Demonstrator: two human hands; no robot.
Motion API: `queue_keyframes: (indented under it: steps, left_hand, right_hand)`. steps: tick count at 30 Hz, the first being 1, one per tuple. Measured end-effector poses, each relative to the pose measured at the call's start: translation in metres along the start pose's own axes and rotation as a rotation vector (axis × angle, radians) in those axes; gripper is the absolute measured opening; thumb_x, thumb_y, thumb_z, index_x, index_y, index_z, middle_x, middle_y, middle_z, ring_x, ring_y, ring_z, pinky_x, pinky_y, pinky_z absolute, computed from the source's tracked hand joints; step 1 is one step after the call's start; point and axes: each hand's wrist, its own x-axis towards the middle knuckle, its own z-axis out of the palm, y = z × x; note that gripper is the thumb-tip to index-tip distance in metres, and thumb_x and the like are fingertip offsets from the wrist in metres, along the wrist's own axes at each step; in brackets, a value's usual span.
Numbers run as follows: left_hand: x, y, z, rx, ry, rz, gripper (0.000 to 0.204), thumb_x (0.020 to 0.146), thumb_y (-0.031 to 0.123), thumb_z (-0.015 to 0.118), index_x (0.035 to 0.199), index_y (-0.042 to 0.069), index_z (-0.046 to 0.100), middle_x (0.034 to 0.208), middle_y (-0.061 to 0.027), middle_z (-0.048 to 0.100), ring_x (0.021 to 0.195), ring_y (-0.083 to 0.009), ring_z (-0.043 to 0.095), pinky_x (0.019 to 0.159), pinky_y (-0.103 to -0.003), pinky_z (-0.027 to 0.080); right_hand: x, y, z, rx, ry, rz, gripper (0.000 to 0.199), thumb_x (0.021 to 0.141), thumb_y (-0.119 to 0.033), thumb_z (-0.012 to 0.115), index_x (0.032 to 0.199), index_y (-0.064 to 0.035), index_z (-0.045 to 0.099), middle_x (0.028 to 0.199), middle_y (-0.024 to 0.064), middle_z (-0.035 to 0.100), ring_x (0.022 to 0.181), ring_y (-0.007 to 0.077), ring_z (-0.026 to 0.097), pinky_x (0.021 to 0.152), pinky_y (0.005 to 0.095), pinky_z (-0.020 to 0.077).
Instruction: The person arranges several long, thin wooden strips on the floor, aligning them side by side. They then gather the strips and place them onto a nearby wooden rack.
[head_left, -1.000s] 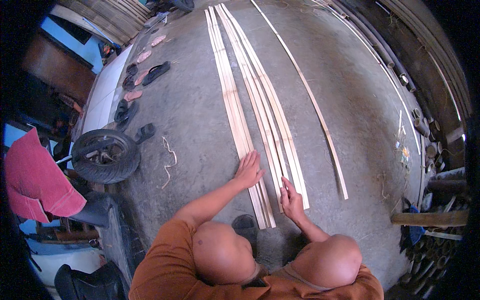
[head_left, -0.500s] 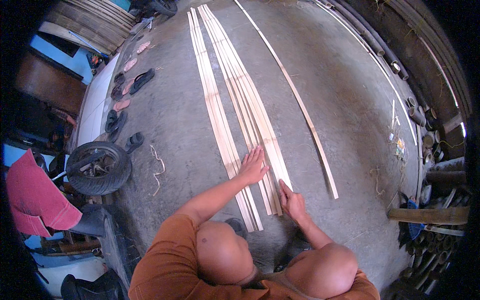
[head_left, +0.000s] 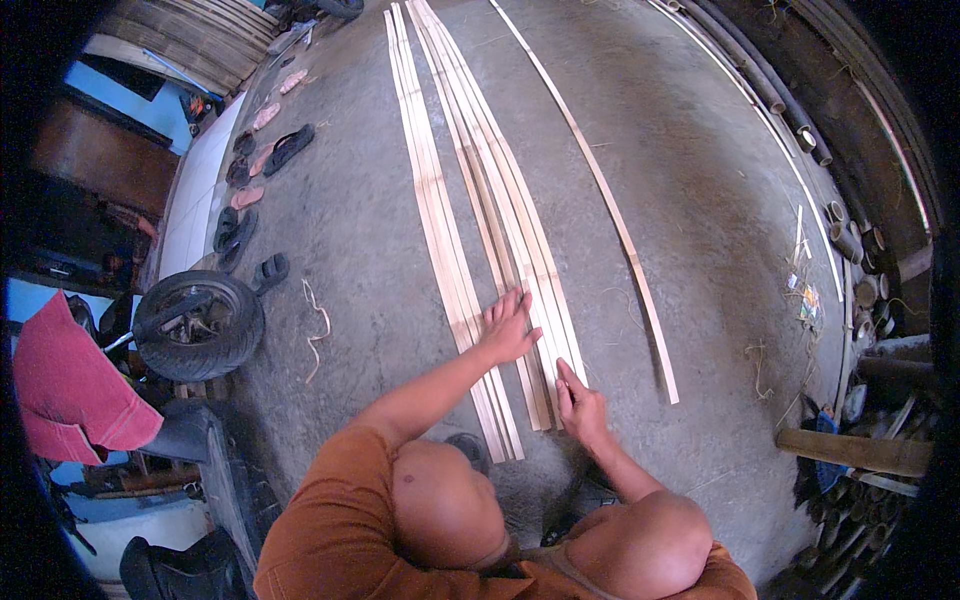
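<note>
Long pale bamboo strips (head_left: 432, 190) lie side by side on the floor, running away from me. A second group of bamboo strips (head_left: 500, 190) lies just right of them, its strips partly overlapping. My left hand (head_left: 508, 330) rests across the near part of both groups, palm down with fingers spread. At the near end of the right group, my right hand (head_left: 582, 408) has its index finger stretched along the strips and the other fingers curled, closed on the strip ends. The exact grip is partly hidden. A single bamboo strip (head_left: 620, 235) lies apart farther right.
Grey concrete floor (head_left: 720, 200) surrounds the strips. On the left are a wheel with a tyre (head_left: 200, 325), several sandals (head_left: 290, 150) and a pink cloth (head_left: 80, 385). Bamboo poles (head_left: 860, 452) and cut tubes line the right side, near a blue object (head_left: 828, 455).
The strips under my right hand have fanned apart, so more separate edges show. Both hands keep nearly the same place. The view has shifted slightly.
</note>
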Motion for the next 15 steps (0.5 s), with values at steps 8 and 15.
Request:
queue_keyframes:
  steps: [8, 15]
  left_hand:
    - [0.011, -0.014, -0.014, 0.028, -0.169, 0.040, 0.075, 0.097, 0.043, 0.054, 0.159, 0.012, 0.025, 0.165, -0.0201, 0.017, 0.148, -0.0388, 0.021, 0.114, -0.062, 0.019]
    - [-0.025, -0.024, 0.015, 0.074, 0.034, 0.107, 0.074, 0.103, 0.045, 0.043, 0.155, -0.003, 0.023, 0.166, -0.0219, 0.012, 0.153, -0.0378, 0.012, 0.120, -0.057, 0.015]
  right_hand:
    - [-0.012, 0.008, 0.019, 0.003, -0.053, 0.086, 0.040, 0.099, -0.022, 0.059, 0.139, -0.0188, 0.058, 0.083, 0.0287, 0.066, 0.073, 0.0421, 0.070, 0.066, 0.0485, 0.0544]
    - [-0.009, -0.001, 0.010, -0.260, -0.179, 0.122, 0.044, 0.097, -0.018, 0.058, 0.140, -0.0212, 0.057, 0.078, 0.0268, 0.066, 0.069, 0.0423, 0.069, 0.064, 0.0515, 0.0529]
